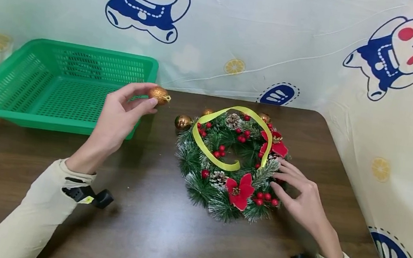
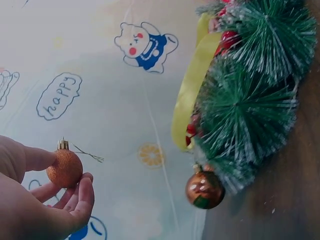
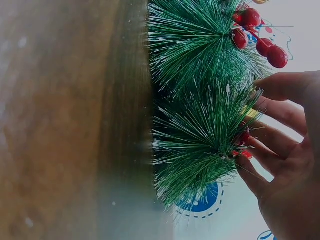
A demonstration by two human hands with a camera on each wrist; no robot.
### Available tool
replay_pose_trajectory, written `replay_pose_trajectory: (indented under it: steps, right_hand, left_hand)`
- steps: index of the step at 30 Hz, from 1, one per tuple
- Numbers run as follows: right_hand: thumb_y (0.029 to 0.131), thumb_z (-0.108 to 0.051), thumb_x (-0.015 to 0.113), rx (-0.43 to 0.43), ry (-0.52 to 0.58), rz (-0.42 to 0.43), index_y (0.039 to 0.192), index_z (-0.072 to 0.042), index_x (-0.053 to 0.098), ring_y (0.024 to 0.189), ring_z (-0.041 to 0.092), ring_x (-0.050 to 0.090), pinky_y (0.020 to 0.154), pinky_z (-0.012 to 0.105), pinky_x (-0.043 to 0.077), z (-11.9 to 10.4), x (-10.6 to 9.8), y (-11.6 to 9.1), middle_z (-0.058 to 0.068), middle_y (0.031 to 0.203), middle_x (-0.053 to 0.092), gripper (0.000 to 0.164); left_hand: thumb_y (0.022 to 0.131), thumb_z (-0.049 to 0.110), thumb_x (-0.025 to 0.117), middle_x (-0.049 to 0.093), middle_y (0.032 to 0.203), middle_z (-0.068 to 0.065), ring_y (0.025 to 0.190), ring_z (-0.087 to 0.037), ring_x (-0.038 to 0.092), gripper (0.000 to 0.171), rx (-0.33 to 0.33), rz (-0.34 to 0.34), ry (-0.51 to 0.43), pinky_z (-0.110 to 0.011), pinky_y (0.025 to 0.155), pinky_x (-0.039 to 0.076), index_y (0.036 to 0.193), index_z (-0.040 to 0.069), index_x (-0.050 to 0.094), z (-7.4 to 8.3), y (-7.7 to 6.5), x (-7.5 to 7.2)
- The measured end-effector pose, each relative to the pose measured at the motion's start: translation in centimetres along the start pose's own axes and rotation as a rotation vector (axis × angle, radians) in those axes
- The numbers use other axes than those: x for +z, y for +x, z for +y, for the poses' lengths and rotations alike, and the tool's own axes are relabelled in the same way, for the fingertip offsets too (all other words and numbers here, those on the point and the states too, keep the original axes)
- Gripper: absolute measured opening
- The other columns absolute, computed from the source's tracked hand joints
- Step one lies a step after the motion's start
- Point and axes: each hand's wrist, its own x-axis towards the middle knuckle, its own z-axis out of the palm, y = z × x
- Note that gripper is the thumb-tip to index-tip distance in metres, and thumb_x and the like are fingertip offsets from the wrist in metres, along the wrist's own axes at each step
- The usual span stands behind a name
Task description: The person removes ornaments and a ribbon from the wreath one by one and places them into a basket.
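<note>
Between thumb and fingers my left hand (image 1: 119, 112) pinches a glittery gold bauble (image 1: 159, 95), raised near the basket's right end. In the left wrist view the bauble (image 2: 65, 167) has a gold cap and a thin string loop. A green Christmas wreath (image 1: 198, 185) with red flowers, berries and pinecones lies on the table. Across its top curls a yellow ribbon (image 1: 204, 146). My right hand (image 1: 301, 197) rests its spread, slightly bent fingers at the wreath's right edge. Shiny gold baubles sit along the wreath's far rim, one bauble (image 1: 182, 122) at its left.
A green plastic basket (image 1: 68, 126) with slotted walls stands at the back left of the brown wooden table (image 1: 159, 237). Behind the table and to its right hangs a pale sheet (image 1: 214, 20) with cartoon prints.
</note>
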Motion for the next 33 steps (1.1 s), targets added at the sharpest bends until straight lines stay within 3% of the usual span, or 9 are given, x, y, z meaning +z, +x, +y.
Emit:
replay_pose_trajectory:
  steps: [7, 11, 17, 23, 30, 33]
  right_hand:
    - [0.082, -0.006, 0.079, -0.005, 0.002, -0.005, 0.106, -0.012, 0.076, 0.130, 0.024, 0.054, 0.107, 0.012, 0.032, -0.1, 0.2, 0.1, 0.006, 0.135, 0.062, 0.025]
    - [0.083, -0.007, 0.079, 0.008, -0.002, -0.014, 0.107, -0.012, 0.076, 0.131, 0.024, 0.053, 0.107, 0.012, 0.031, -0.2, 0.3, 0.2, 0.005, 0.136, 0.062, 0.025]
    - [0.083, -0.008, 0.080, 0.014, -0.010, -0.021, 0.107, -0.011, 0.076, 0.131, 0.024, 0.053, 0.108, 0.012, 0.030, -0.2, 0.4, 0.3, 0.006, 0.136, 0.062, 0.025]
    - [0.083, -0.008, 0.080, 0.015, -0.024, -0.022, 0.107, -0.011, 0.076, 0.131, 0.024, 0.053, 0.107, 0.011, 0.030, -0.2, 0.1, 0.2, 0.006, 0.136, 0.061, 0.025]
    - [0.083, -0.007, 0.079, 0.017, -0.027, -0.021, 0.108, -0.012, 0.076, 0.131, 0.023, 0.053, 0.107, 0.011, 0.030, -0.1, -0.2, -0.1, 0.005, 0.137, 0.061, 0.026]
    - [0.083, -0.007, 0.079, 0.012, -0.021, -0.022, 0.108, -0.012, 0.076, 0.131, 0.023, 0.053, 0.107, 0.011, 0.030, -0.1, -0.1, -0.1, 0.005, 0.137, 0.061, 0.026]
  left_hand:
    - [0.093, 0.010, 0.070, 0.059, 0.128, -0.014, 0.098, -0.016, 0.068, 0.036, 0.049, 0.027, 0.013, -0.018, 0.083, 0.055, 0.127, 0.001, 0.064, 1.2, 0.2, -1.5]
    - [0.093, 0.011, 0.071, 0.058, 0.130, -0.014, 0.099, -0.016, 0.068, 0.037, 0.044, 0.032, 0.032, -0.017, 0.084, 0.054, 0.128, 0.002, 0.064, 1.4, 0.1, -2.4]
    - [0.092, 0.011, 0.072, 0.057, 0.129, -0.012, 0.101, -0.016, 0.068, 0.039, 0.007, 0.066, -0.023, -0.017, 0.084, 0.054, 0.128, 0.001, 0.063, 1.3, -0.2, -4.2]
    - [0.090, 0.008, 0.073, 0.058, 0.126, -0.012, 0.101, -0.022, 0.066, 0.039, -0.019, 0.113, -0.140, -0.022, 0.084, 0.056, 0.126, -0.002, 0.062, 0.8, -0.3, -6.0]
    - [0.091, -0.004, 0.068, 0.055, 0.125, -0.015, 0.108, -0.025, 0.062, 0.033, -0.012, 0.147, -0.353, -0.030, 0.086, 0.056, 0.123, -0.009, 0.061, 0.2, -0.5, -8.6]
    - [0.091, -0.006, 0.066, 0.054, 0.124, -0.015, 0.109, -0.024, 0.061, 0.031, -0.018, 0.174, -0.391, -0.031, 0.085, 0.056, 0.122, -0.010, 0.061, 0.0, -0.5, -9.7]
